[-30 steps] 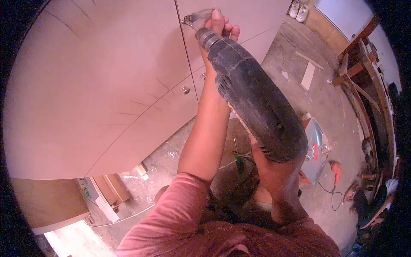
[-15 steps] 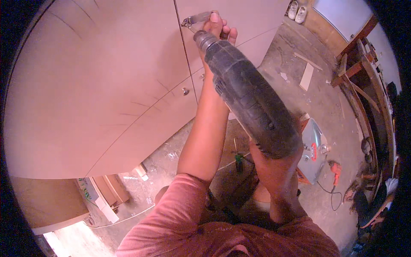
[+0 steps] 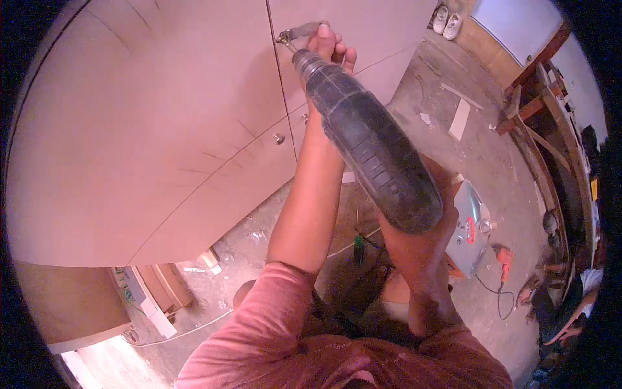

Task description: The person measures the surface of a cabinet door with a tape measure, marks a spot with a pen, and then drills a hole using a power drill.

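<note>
Left hand: the left hand (image 3: 331, 49) has thumb and forefinger nearly together on the outer end of a slim grey bar-shaped fitting (image 3: 306, 30), other fingers loosely bent, probably to steady it.
Right hand: the right hand (image 3: 421, 245) appears wrapped around the grip of a dusty black power drill (image 3: 372, 146), whose body hides most of the fingers.
Drill: tilted across above the left forearm, its bit (image 3: 291, 48) at the fitting's inner end, presumably angled to line up there.
Fitting: against the pale cabinet front (image 3: 162, 104), beside the door seam; the one such piece visible.
Knobs: two, a left knob (image 3: 278, 139) and a right knob (image 3: 305, 118), flanking the seam, seemingly one per panel.
Screwdriver: one green-handled screwdriver (image 3: 358, 249), low between the forearms, perhaps for easy reach.
Floor, right: one silvery case (image 3: 461, 249), one orange corded tool (image 3: 505, 260).
Shoes: two, a white pair (image 3: 447, 24) by the far wall.
</note>
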`<state>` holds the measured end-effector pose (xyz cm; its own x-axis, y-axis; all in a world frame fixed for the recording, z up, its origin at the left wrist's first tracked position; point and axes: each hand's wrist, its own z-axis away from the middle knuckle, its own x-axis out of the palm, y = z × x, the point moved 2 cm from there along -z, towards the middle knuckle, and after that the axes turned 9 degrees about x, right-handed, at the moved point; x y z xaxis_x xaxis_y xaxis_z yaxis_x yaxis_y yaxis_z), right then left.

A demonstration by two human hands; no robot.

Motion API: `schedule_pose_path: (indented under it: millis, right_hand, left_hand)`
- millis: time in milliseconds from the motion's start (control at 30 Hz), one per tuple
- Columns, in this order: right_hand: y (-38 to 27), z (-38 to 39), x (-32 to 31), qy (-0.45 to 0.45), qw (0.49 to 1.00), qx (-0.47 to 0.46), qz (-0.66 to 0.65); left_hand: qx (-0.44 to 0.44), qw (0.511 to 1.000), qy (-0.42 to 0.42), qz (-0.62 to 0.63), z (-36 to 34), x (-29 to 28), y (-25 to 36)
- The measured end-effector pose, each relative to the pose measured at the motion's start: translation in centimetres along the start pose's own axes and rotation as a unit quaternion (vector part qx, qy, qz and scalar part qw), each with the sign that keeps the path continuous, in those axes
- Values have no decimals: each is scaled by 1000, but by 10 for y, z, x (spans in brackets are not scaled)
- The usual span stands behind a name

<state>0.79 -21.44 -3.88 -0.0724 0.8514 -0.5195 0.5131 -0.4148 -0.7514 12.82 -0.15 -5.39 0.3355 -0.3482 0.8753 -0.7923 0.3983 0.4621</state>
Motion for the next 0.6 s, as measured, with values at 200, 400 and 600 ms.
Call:
schedule_pose_path:
  millis: [200, 400, 600]
  right_hand:
    - [1, -3, 0, -10, 999, 26, -43]
    - [23, 8, -16, 20, 999, 43, -9]
    - [47, 48, -34, -55, 877, 229, -419]
  left_hand:
    - [8, 997, -67, -46, -3, -13, 1]
    - [-49, 986, -120, -105, -3, -30, -18]
    - [-47, 996, -80, 4, 7, -16, 18]
